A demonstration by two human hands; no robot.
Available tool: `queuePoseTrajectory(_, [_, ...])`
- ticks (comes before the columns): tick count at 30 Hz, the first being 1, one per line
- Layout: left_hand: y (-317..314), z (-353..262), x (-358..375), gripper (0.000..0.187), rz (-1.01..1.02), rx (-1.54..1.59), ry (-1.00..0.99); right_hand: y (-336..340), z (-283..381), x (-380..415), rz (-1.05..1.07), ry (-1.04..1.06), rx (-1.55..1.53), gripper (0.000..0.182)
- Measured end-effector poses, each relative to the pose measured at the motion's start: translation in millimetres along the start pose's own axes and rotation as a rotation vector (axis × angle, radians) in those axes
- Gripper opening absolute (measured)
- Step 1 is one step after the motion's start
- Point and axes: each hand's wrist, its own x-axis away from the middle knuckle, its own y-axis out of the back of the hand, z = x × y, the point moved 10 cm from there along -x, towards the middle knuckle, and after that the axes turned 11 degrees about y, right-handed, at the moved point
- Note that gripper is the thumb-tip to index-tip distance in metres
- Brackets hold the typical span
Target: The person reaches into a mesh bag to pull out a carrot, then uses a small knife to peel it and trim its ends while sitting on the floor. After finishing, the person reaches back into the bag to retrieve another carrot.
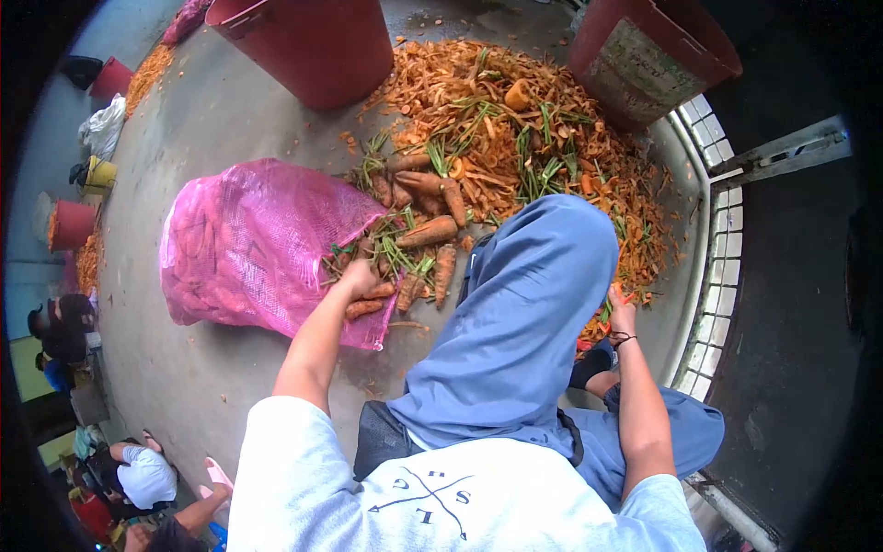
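Carrots with green tops (428,231) lie on the floor at the mouth of a pink mesh sack (258,244), which is full of more carrots. My left hand (361,278) reaches in at the sack's opening, its fingers curled among the carrots and green stems; what they hold is hidden. Beside my bent knee, my right hand (623,317) is closed near a small red-orange thing, too small to make out, at the edge of a large heap of carrot peelings and cut tops (497,120).
Behind the heap stand a red bucket (308,46) and another, worn one (644,69). A white grille (717,285) runs along the right. Other people (145,474) sit at the lower left. More buckets (72,225) and peelings line the far left.
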Motion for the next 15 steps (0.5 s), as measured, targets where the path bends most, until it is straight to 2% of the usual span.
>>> queuePoseTrajectory(1, [-11.0,2.6,29.0,0.052,-0.039,-0.117,-0.072,-0.4,6.9,5.8,0.014,0.038,0.139,0.039])
queuePoseTrajectory(2, [4.9,-0.3,79.1,0.055,-0.285,-0.034,-0.134,-0.3,11.2,8.7,0.029,0.079,0.277,0.035])
queuePoseTrajectory(3, [-38.4,39.6,65.9,0.061,0.076,-0.039,0.137,-2.8,9.3,8.9,0.03,0.2,0.272,0.036])
queuePoseTrajectory(4, [-47.7,52.0,72.9,0.053,0.112,-0.07,0.125,1.8,-10.7,4.2,0.03,0.198,0.273,0.036])
queuePoseTrajectory(6, [-44.4,66.8,82.8,0.04,-0.269,-0.228,0.19,17.1,-33.5,-5.1,0.032,0.293,0.505,0.037])
queuePoseTrajectory(7, [-52.8,70.5,84.3,0.04,-0.265,-0.23,0.187,14.9,-26.0,1.9,0.028,0.304,0.574,0.04])
queuePoseTrajectory(9, [-49.1,78.0,85.2,0.038,-0.405,-0.376,0.209,10.9,-10.4,13.4,0.043,0.234,0.543,0.041])
queuePoseTrajectory(10, [-54.1,87.3,74.8,0.038,-0.408,-0.385,0.201,6.4,-10.4,17.3,0.063,0.168,0.508,0.042])
queuePoseTrajectory(11, [-67.2,101.8,57.7,0.039,-0.334,-0.388,0.199,5.8,-12.9,13.2,0.09,0.214,0.445,0.045])
queuePoseTrajectory(12, [-77.7,111.8,48.2,0.041,-0.258,-0.391,0.199,6.7,-4.2,12.0,0.099,0.27,0.513,0.045])
queuePoseTrajectory(13, [-65.9,104.5,57.6,0.041,-0.258,-0.399,0.198,9.5,-0.4,9.5,0.087,0.283,0.472,0.045])
queuePoseTrajectory(15, [-54.0,97.1,75.0,0.054,-0.138,-0.45,0.226,7.7,8.3,12.8,0.089,0.249,0.324,0.044])
